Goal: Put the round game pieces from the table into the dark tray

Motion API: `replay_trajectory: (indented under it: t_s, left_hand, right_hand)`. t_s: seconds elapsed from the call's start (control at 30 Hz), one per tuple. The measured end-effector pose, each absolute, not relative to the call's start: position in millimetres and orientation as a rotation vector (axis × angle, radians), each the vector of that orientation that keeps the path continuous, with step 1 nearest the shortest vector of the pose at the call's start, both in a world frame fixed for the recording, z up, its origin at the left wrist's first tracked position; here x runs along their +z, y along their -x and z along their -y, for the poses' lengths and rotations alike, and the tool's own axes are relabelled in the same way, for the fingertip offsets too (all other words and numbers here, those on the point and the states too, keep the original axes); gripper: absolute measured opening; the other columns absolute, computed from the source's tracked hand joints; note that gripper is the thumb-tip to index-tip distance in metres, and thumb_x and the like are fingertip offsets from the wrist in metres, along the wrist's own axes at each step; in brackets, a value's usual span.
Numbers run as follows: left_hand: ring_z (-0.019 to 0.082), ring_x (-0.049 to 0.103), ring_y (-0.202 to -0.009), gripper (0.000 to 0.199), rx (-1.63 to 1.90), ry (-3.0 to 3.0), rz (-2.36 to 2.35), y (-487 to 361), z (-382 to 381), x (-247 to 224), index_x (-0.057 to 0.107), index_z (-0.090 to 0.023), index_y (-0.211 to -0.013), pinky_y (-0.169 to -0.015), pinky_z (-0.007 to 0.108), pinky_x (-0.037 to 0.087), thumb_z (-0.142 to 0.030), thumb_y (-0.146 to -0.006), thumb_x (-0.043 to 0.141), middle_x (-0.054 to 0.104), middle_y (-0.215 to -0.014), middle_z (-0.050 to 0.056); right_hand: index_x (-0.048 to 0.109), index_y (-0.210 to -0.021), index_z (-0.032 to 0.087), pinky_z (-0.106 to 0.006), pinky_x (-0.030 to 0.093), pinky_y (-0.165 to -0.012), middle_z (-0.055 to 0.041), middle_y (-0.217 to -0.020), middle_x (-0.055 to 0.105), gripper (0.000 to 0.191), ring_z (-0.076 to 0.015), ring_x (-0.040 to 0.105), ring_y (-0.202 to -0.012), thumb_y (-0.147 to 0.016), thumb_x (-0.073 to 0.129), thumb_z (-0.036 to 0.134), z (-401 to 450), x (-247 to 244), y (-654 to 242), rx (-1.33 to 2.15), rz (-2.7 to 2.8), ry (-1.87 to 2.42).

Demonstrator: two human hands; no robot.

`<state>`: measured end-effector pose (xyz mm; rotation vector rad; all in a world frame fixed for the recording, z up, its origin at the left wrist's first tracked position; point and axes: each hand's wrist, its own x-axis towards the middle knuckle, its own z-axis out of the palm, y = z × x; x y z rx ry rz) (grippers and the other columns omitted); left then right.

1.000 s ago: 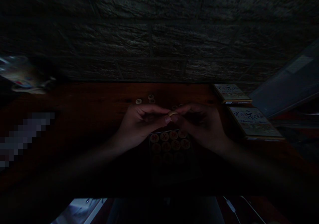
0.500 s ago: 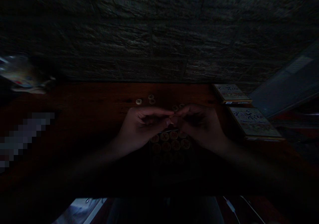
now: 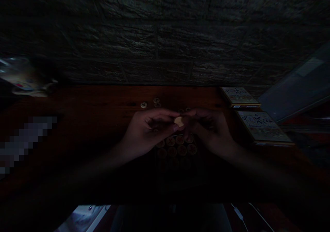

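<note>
Between the fingertips of both hands is a round pale wooden Chinese chess piece (image 3: 178, 122), its plain face turned towards me. My left hand (image 3: 152, 129) pinches it from the left between thumb and forefinger. From the right, my right hand (image 3: 206, 125) is closed on the same piece with its fingertips, partly in shadow. Below the hands, rows of chess pieces with red characters (image 3: 182, 150) lie in a dark tray (image 3: 180, 184) whose edges barely show. Several loose pieces (image 3: 143, 105) lie beyond my hands on the wooden table (image 3: 103, 105); some are partly hidden.
Two flat boxes (image 3: 264, 127) with dark lettering lie on the right of the table. A pale, glossy object (image 3: 28, 77) stands at the far left. A stone-block wall (image 3: 165, 36) rises behind the table. A white cable (image 3: 238, 213) hangs below its front edge.
The chess piece has turned in my fingers, so its plain round face now shows where it was mostly hidden. My right fingers have shifted slightly; both hands stay in about the same place.
</note>
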<state>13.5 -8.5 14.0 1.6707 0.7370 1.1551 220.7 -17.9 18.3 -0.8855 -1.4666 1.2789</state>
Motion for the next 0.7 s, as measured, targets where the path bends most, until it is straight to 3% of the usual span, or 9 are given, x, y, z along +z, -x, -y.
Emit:
replay_trajectory:
  t_s: [0.27, 0.5, 0.7]
  left_hand:
    - [0.017, 0.084, -0.083, 0.018, 1.155, -1.543, -0.787, -14.6, 8.7, 17.3, 0.082, -0.016, -0.111, -0.074, 0.023, 0.067, -0.019, -0.093, 0.080, 0.087, -0.098, 0.006]
    - [0.015, 0.081, -0.082, 0.017, 1.035, -1.401, -0.777, -14.3, 11.9, 20.3, 0.086, -0.019, -0.108, -0.074, 0.019, 0.063, -0.029, -0.094, 0.081, 0.086, -0.096, 0.005]
    - [0.016, 0.079, -0.089, 0.023, 0.970, -1.327, -0.720, -13.7, 9.4, 15.8, 0.084, -0.020, -0.116, -0.081, 0.021, 0.060, -0.032, -0.098, 0.078, 0.084, -0.106, 0.007]
  right_hand:
    - [0.078, -0.097, 0.018, -0.018, 0.057, -0.050, 0.0005, -0.078, 0.080, 0.018, -0.0100, 0.071, -0.054, -0.087, 0.087, 0.030, 19.1, 15.6, -218.8, 1.112, 1.553, 0.805]
    - [0.079, -0.118, 0.021, -0.022, 0.059, -0.070, 0.0014, -0.084, 0.080, 0.024, -0.0116, 0.074, -0.074, -0.094, 0.081, 0.020, 18.8, 8.0, -224.0, 0.703, 1.820, 0.758]
    - [0.079, -0.121, 0.021, -0.023, 0.056, -0.071, 0.0029, -0.083, 0.074, 0.030, -0.0103, 0.069, -0.073, -0.092, 0.084, 0.020, 16.8, 7.2, -228.2, 0.541, 1.917, 0.750]
